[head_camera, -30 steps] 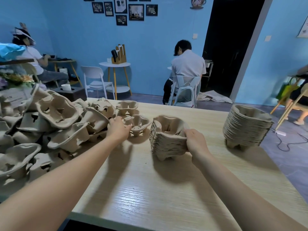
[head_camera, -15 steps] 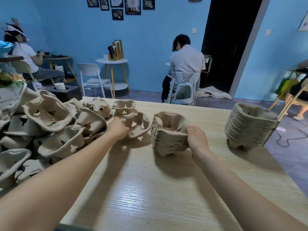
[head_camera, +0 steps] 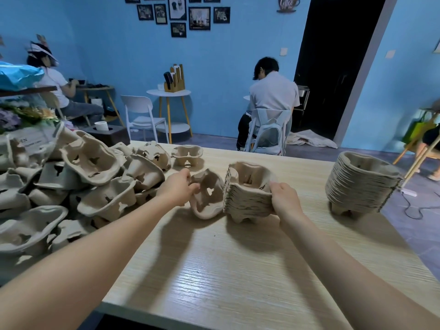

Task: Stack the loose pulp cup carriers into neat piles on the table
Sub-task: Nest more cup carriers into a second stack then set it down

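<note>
Pale wood-grain table point(head_camera: 238, 270) in blue-walled room point(head_camera: 100, 55). Left hand point(head_camera: 177, 188) grips single tan pulp cup carrier point(head_camera: 207, 195), tilted on edge, touching short stack of carriers point(head_camera: 247, 194). Right hand point(head_camera: 284, 198) pinches that stack's right side. Taller finished stack point(head_camera: 362, 184) well apart, right. Loose carrier heap point(head_camera: 78, 177) at left. Framed pictures point(head_camera: 178, 13) on wall, dark doorway point(head_camera: 338, 55), white chair point(head_camera: 142, 115), round side table point(head_camera: 169, 94).

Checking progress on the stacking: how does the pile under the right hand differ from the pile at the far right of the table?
The held pile is shorter and gripped by the right hand; the far-right pile is taller and untouched. The held pile leans; the other sits level. Both are nested pulp carriers.
</note>
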